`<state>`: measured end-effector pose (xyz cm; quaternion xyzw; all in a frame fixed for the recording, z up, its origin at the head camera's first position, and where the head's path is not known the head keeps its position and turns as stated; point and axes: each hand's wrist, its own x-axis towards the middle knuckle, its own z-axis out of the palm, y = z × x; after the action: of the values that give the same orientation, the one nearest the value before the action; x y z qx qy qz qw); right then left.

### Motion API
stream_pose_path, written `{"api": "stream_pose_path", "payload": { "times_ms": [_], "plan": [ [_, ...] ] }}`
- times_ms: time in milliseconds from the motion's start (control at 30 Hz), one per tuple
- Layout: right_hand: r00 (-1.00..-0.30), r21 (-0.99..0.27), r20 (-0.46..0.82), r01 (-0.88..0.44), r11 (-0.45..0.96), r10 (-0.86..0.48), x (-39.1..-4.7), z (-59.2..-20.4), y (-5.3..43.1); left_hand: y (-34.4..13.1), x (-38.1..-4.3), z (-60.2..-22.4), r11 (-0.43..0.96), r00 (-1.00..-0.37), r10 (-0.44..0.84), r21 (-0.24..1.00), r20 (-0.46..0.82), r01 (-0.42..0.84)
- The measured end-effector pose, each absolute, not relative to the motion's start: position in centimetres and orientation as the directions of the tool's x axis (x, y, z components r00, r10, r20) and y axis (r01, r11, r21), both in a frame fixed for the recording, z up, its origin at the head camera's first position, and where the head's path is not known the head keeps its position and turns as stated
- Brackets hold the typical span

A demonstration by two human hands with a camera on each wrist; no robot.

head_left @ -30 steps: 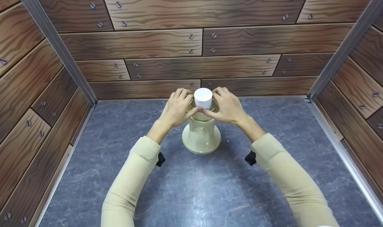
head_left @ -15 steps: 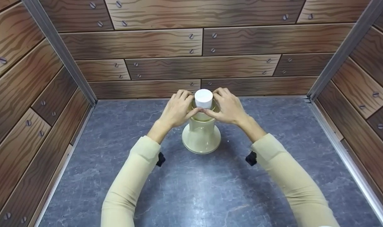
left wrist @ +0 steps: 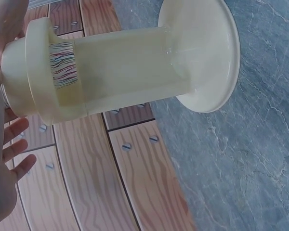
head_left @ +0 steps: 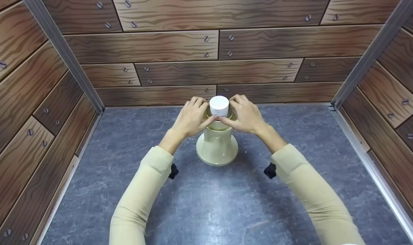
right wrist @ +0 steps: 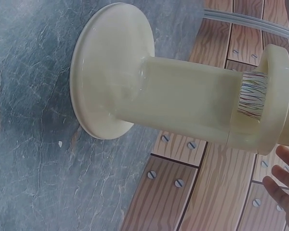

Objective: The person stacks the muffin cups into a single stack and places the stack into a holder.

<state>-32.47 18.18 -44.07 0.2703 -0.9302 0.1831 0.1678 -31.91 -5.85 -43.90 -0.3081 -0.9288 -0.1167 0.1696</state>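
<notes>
A cream, glossy stand (head_left: 217, 149) rises upright from a flared round base resting on the floor panel. Its upper part carries a wide collar (left wrist: 38, 72), below which a window shows thin multicoloured strands (left wrist: 63, 64). A white flat-topped cylinder (head_left: 219, 106) tops the stand in the head view. My left hand (head_left: 190, 117) holds the upper part from the left, and my right hand (head_left: 246, 115) holds it from the right. Both thumbs meet in front of the cylinder, with the other fingers bent around its far sides. In the right wrist view, strands (right wrist: 253, 94) show under the collar too.
Wood-patterned panels (head_left: 179, 71) form a back wall close behind the stand, with side walls left and right. Grey metal rails (head_left: 379, 190) edge the blue-grey marbled floor (head_left: 209, 204). Small black devices (head_left: 270, 170) sit under both wrists.
</notes>
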Motion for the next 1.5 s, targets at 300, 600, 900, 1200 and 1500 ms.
{"api": "stream_pose_path", "payload": {
  "times_ms": [300,600,900,1200,1500],
  "plan": [
    [-0.809,-0.276,0.394,-0.556,0.784,-0.436,-32.5,-44.3,18.1,-5.9,-31.9,-43.9,0.777,-0.755,0.533,0.133,0.383,0.616],
    [-0.808,-0.274,0.401,-0.555,0.785,-0.431,-32.3,-44.3,17.9,-6.0,-31.8,-44.1,0.777,-0.761,0.526,0.149,0.380,0.611],
    [-0.808,-0.288,0.405,-0.557,0.779,-0.428,-32.1,-44.2,17.9,-6.1,-31.7,-44.1,0.778,-0.758,0.522,0.145,0.392,0.611],
    [-0.807,-0.324,0.414,-0.563,0.760,-0.422,-31.9,-44.0,18.3,-6.4,-31.4,-44.3,0.773,-0.759,0.517,0.165,0.396,0.613],
    [-0.800,-0.315,0.421,-0.572,0.757,-0.429,-31.2,-43.8,19.1,-7.4,-30.8,-44.6,0.767,-0.760,0.521,0.177,0.389,0.617]
  ]
}}
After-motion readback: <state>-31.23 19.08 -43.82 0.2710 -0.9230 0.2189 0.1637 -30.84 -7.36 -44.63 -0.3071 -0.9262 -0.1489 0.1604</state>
